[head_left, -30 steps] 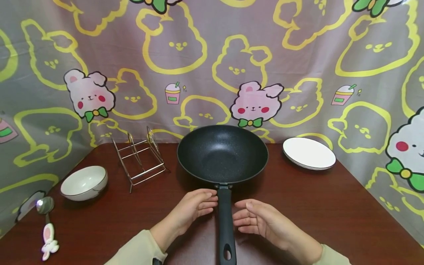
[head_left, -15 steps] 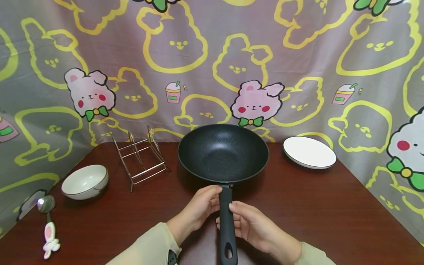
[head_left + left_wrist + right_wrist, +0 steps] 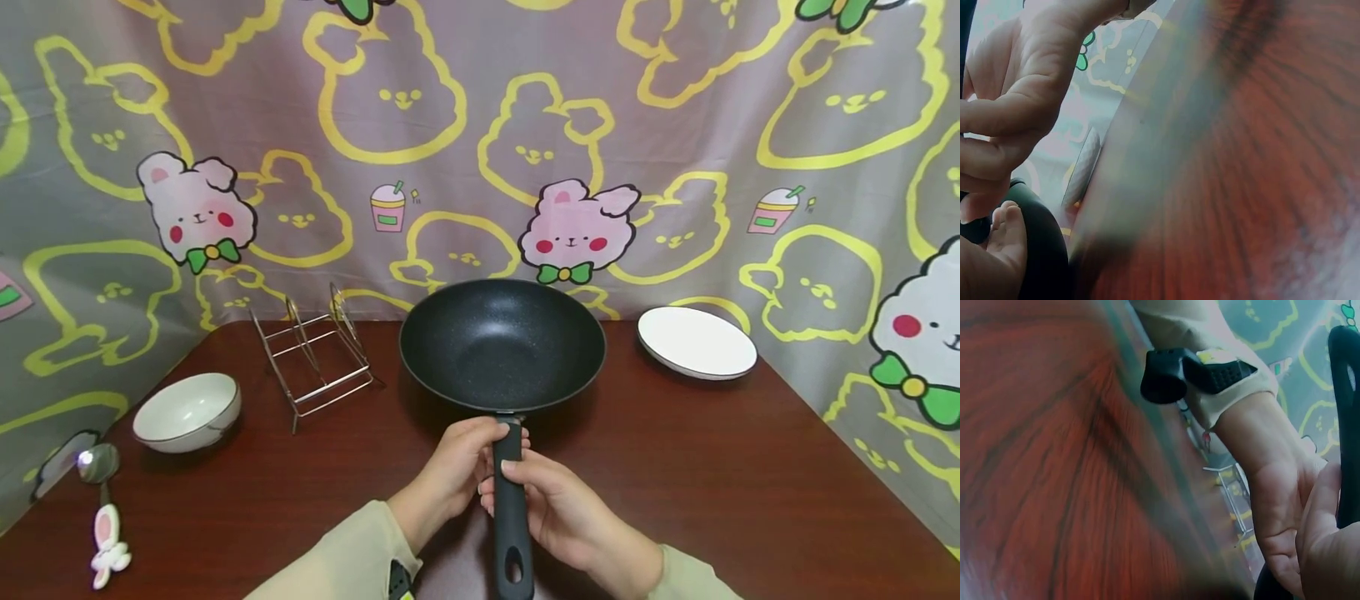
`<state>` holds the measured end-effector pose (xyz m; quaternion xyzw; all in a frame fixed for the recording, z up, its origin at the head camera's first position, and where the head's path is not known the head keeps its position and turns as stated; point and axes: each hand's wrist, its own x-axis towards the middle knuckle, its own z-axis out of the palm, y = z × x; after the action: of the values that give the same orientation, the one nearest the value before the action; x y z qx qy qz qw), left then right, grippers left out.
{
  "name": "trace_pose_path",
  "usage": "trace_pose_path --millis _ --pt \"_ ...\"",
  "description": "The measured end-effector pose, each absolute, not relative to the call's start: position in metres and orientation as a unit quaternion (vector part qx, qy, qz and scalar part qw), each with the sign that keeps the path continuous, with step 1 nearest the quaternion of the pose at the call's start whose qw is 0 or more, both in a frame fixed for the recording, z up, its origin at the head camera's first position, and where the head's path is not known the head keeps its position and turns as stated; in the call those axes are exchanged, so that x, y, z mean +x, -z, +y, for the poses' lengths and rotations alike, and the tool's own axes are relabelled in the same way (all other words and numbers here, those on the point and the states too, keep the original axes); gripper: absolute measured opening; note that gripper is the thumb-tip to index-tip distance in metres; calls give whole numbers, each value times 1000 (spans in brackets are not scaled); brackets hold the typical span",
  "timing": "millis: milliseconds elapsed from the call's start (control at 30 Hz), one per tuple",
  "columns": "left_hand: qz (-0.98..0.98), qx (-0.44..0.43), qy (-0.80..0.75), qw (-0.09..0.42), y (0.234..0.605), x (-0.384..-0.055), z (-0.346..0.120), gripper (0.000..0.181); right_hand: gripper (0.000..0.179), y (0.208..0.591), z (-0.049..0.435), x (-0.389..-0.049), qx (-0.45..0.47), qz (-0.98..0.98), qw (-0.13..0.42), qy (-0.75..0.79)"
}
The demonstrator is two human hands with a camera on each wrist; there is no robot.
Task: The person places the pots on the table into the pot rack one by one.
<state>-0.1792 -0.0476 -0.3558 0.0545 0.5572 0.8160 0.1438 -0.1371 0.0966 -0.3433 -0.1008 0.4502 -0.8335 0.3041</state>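
Note:
A black wok (image 3: 502, 350) stands at the centre of the table in the head view, its handle (image 3: 512, 525) pointing toward me. My left hand (image 3: 457, 462) grips the handle close to the pan, thumb on top and fingertips showing on the far side. Just behind it, my right hand (image 3: 566, 512) holds the same handle from the right, its thumb laid over the top and its fingers wrapped beneath. In the right wrist view the dark handle (image 3: 1349, 425) rises beside both hands. The left wrist view shows fingers of both hands near the wok's black side (image 3: 1044, 250).
On the left are a wire rack (image 3: 311, 358), a white bowl (image 3: 187, 412) and a spoon (image 3: 107, 525) with a rabbit handle. A white plate (image 3: 697, 342) lies at the back right of the brown table (image 3: 712, 467). A patterned curtain (image 3: 450, 125) hangs behind.
Both hands have closed in from either side of the handle and now grip it. The wok has stayed in about the same place.

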Motion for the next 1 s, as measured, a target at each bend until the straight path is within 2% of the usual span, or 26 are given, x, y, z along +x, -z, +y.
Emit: trace_pose_path --millis 167,533,1000 --pt "560 56 -815 136 355 -180 -50 26 29 341 92 -136 -81 454 295 836" --pt "567 85 -808 139 357 -183 -53 37 29 339 84 -133 -48 456 282 843" --pt "568 96 -808 125 362 -181 -52 34 35 340 88 -132 -78 456 298 835"
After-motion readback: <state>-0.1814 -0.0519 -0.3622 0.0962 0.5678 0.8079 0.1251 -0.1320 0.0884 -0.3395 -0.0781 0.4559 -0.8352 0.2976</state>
